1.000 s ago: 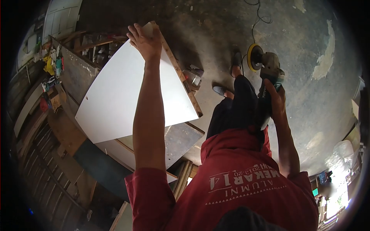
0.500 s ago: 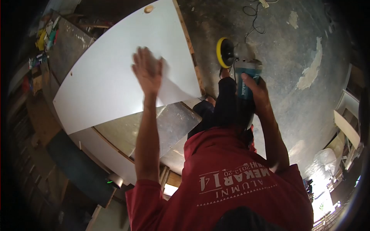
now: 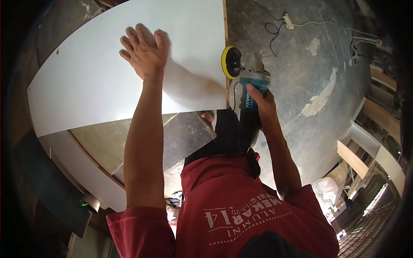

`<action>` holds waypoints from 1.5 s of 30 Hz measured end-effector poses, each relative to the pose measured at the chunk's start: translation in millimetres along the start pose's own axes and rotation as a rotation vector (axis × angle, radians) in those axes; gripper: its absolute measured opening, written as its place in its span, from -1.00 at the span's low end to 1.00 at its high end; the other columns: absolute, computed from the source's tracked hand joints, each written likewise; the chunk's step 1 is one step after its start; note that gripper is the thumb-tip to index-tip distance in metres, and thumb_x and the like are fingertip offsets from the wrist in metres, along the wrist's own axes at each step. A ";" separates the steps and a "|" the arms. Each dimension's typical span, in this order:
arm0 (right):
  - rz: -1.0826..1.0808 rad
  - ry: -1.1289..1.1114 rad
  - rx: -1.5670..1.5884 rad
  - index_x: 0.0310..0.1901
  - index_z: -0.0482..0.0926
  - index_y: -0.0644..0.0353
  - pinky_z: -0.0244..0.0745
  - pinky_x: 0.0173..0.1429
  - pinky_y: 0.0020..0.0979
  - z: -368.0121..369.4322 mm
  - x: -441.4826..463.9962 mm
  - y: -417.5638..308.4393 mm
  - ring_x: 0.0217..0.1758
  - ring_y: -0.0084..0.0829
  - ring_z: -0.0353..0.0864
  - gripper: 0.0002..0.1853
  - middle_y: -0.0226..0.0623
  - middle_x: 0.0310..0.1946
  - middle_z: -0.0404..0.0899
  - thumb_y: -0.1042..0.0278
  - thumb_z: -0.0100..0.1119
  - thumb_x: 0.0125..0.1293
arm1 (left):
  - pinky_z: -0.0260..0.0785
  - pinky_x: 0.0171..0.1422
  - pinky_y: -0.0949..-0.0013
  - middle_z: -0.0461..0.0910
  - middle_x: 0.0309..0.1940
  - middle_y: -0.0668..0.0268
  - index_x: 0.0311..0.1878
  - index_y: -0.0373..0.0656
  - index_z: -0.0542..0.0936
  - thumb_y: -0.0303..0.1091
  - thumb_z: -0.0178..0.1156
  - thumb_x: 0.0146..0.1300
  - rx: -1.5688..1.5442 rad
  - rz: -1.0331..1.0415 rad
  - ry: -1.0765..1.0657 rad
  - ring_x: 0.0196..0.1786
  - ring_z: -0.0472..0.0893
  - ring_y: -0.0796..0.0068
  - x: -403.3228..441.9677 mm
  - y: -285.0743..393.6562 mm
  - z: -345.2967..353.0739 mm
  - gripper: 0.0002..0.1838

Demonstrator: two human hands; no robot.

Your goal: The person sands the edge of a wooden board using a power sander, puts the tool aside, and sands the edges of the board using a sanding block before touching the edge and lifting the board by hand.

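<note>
My left hand [image 3: 145,53] lies palm down with fingers spread on a large white curved panel [image 3: 94,73]. In my right hand [image 3: 264,105] is a teal and grey Makita angle grinder [image 3: 254,86], gripped around its body with the thumb on top. A round black backing pad with a yellow rim [image 3: 231,62] is fitted to the grinder's head. The pad stands on edge beside the panel's right edge; whether it touches the edge I cannot tell.
A black cord [image 3: 272,30] runs over the concrete floor [image 3: 297,64] to a white power strip [image 3: 288,20]. Below the panel shows a grey worn board [image 3: 180,133]. Wooden pieces [image 3: 355,157] stand at the right. A lamp [image 3: 90,203] is at lower left.
My left hand has moved up and left over the panel, its fingers spreading. The grinder has shifted left, closer to the panel's right edge. The camera view has shifted too.
</note>
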State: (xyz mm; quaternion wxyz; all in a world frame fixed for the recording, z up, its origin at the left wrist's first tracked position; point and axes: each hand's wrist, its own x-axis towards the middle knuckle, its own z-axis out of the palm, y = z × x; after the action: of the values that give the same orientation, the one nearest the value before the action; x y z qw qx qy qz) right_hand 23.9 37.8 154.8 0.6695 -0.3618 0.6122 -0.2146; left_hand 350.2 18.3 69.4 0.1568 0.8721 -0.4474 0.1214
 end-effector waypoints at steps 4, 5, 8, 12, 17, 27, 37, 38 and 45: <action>0.014 0.022 -0.001 0.08 0.55 0.33 0.60 -0.22 -0.38 6.2 8.8 -2.5 -0.36 -0.42 0.69 -0.47 -0.26 -0.36 0.64 -0.02 0.35 0.36 | 0.10 0.42 -0.13 0.37 0.40 0.04 0.37 -0.16 0.45 0.10 0.02 0.41 -0.009 0.004 0.002 0.43 0.27 -0.09 0.5 1.5 -2.3 -0.36; 0.031 0.037 0.018 0.07 0.55 0.32 0.61 -0.22 -0.38 6.2 12.5 -3.0 -0.37 -0.41 0.70 -0.47 -0.26 -0.36 0.64 -0.02 0.35 0.35 | 0.10 0.42 -0.13 0.37 0.40 0.04 0.37 -0.16 0.45 0.10 0.02 0.41 -0.012 -0.011 0.006 0.43 0.27 -0.09 0.8 1.7 -3.6 -0.36; 0.016 0.041 -0.011 0.07 0.54 0.32 0.61 -0.22 -0.37 1.8 24.5 -2.8 -0.37 -0.40 0.70 -0.47 -0.25 -0.36 0.64 -0.02 0.34 0.35 | 0.06 0.46 -0.16 0.35 0.45 -0.02 0.42 -0.18 0.43 0.10 0.00 0.44 0.007 -0.001 0.027 0.47 0.26 -0.16 0.3 0.5 -1.1 -0.34; 0.061 0.043 -0.026 0.06 0.53 0.32 0.61 -0.23 -0.38 2.8 31.0 -19.2 -0.37 -0.40 0.70 -0.48 -0.23 -0.37 0.64 -0.02 0.34 0.35 | 0.04 0.51 -0.13 0.30 0.52 0.04 0.49 -0.10 0.39 0.16 -0.05 0.49 0.060 -0.012 -0.010 0.54 0.21 -0.11 -0.8 0.6 -0.4 -0.32; 0.067 0.000 -0.033 0.04 0.53 0.33 0.61 -0.22 -0.38 6.4 43.2 -30.2 -0.36 -0.40 0.71 -0.49 -0.23 -0.37 0.64 0.00 0.33 0.36 | -0.04 0.56 -0.18 0.28 0.54 0.03 0.50 -0.13 0.37 0.18 -0.07 0.51 0.035 -0.023 -0.026 0.57 0.17 -0.15 -0.2 -0.2 -0.1 -0.30; 0.061 -0.012 -0.023 0.03 0.53 0.32 0.64 -0.22 -0.35 18.8 72.8 -61.6 -0.37 -0.39 0.70 -0.52 -0.21 -0.37 0.64 0.04 0.36 0.36 | -0.08 0.59 -0.28 0.25 0.56 -0.02 0.55 -0.11 0.33 0.17 -0.09 0.52 0.007 -0.033 -0.056 0.59 0.16 -0.21 -0.1 0.7 -1.7 -0.29; 0.011 -0.055 -0.028 0.06 0.51 0.29 0.64 -0.21 -0.36 24.7 107.9 -87.6 -0.36 -0.42 0.69 -0.52 -0.22 -0.35 0.63 0.04 0.35 0.36 | -0.12 0.61 -0.35 0.22 0.59 -0.02 0.57 -0.08 0.31 0.19 -0.11 0.54 0.004 -0.059 -0.088 0.62 0.13 -0.27 0.4 2.7 -2.8 -0.28; -0.014 -0.068 -0.039 0.05 0.51 0.29 0.64 -0.21 -0.36 23.5 107.5 -85.5 -0.36 -0.42 0.69 -0.52 -0.22 -0.35 0.63 0.02 0.35 0.36 | -0.12 0.61 -0.35 0.22 0.59 -0.02 0.57 -0.08 0.31 0.19 -0.11 0.54 0.004 -0.061 -0.092 0.62 0.13 -0.27 0.3 3.2 -2.7 -0.28; 0.104 -0.044 0.003 0.03 0.51 0.29 0.63 -0.20 -0.33 3.6 85.6 -57.5 -0.35 -0.37 0.69 -0.55 -0.21 -0.37 0.62 0.05 0.31 0.38 | -0.13 0.61 -0.36 0.20 0.59 -0.02 0.59 -0.06 0.30 0.19 -0.09 0.54 0.009 -0.057 -0.107 0.63 0.11 -0.28 1.4 1.5 -2.4 -0.28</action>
State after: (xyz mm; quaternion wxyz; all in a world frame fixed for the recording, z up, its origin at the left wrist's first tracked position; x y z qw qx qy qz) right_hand 49.9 -61.1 140.9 0.6936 -0.3329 0.6151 -0.1727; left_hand 349.6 17.4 72.4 0.1323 0.8904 -0.4296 0.0720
